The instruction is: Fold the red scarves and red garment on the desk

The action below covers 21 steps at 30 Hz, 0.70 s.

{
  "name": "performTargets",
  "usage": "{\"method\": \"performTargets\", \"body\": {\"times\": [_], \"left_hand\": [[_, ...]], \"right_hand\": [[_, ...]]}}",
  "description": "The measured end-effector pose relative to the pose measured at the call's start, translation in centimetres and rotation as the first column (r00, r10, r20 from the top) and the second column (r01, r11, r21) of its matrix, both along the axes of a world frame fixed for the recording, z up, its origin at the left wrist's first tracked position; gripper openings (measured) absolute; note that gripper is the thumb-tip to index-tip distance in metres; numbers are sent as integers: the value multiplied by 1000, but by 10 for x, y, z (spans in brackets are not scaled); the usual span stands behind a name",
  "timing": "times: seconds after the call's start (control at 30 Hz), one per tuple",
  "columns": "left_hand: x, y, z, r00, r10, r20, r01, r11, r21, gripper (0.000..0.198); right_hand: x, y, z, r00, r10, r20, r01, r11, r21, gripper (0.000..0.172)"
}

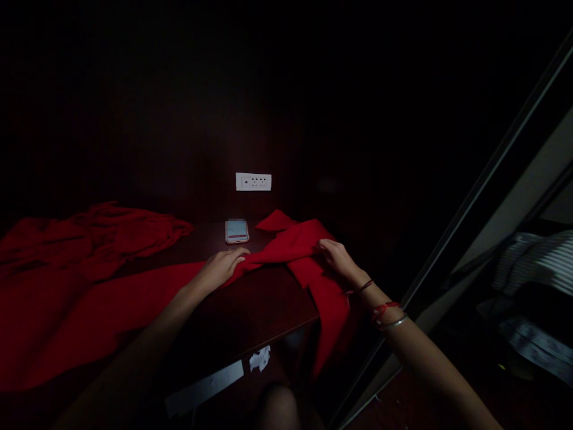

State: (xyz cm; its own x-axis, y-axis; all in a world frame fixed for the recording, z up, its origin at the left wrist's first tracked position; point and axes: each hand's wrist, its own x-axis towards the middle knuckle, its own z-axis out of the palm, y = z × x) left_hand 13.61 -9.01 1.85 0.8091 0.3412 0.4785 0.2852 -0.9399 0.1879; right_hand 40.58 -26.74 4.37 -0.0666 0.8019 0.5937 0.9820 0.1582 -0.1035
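Note:
A long piece of red cloth (286, 252) stretches between my two hands over a dark wooden table (268, 304). My left hand (224, 266) is closed on the folded cloth near the middle of the table. With its fingers pinched, my right hand (336, 255) grips the same fold near the table's right side. Part of the cloth hangs down over the right edge below that hand, and a wide stretch runs off to the left. Bracelets circle my right wrist. Just beyond my left hand lies a phone (236, 230) with a lit screen.
More bunched red cloth (111, 233) lies at the left. A white socket panel (253, 181) is set in the dark wall behind. Below the table edge are crumpled white paper (260, 358) and a pale flat strip (206, 388). A metal-edged frame (483, 173) slants up at the right.

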Motion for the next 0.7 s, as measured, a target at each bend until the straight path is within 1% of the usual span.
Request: {"method": "performTargets", "body": {"times": [0.1, 0.2, 0.33, 0.43, 0.53, 0.6, 0.7], "left_hand": [[-1, -2, -5, 993, 35, -113, -33, 999, 19, 31], [0, -4, -9, 980, 38, -195, -27, 998, 58, 32], [1, -2, -14, 981, -17, -192, 34, 995, 89, 32], [-1, 1, -16, 983, -33, -181, 52, 993, 102, 32], [-4, 0, -10, 986, -20, -165, 42, 991, 129, 32], [-7, -3, -3, 985, 0, -171, 31, 982, 184, 30], [-11, -11, 10, 981, 48, -190, 8, 960, 281, 28]], "right_hand": [[-4, -4, -1, 995, 50, 91, -45, 997, -60, 22], [-8, -6, -2, 986, 30, 162, -19, 997, -70, 14], [-11, 0, -5, 980, -19, 199, 28, 999, -44, 8], [-9, 6, -6, 980, -10, 201, 18, 999, -37, 11], [-6, 6, -4, 981, -13, 193, 18, 999, -28, 13], [-4, 3, -1, 979, -31, 199, 36, 999, -26, 15], [-5, -4, 5, 966, -68, 250, 86, 994, -62, 19]]}}
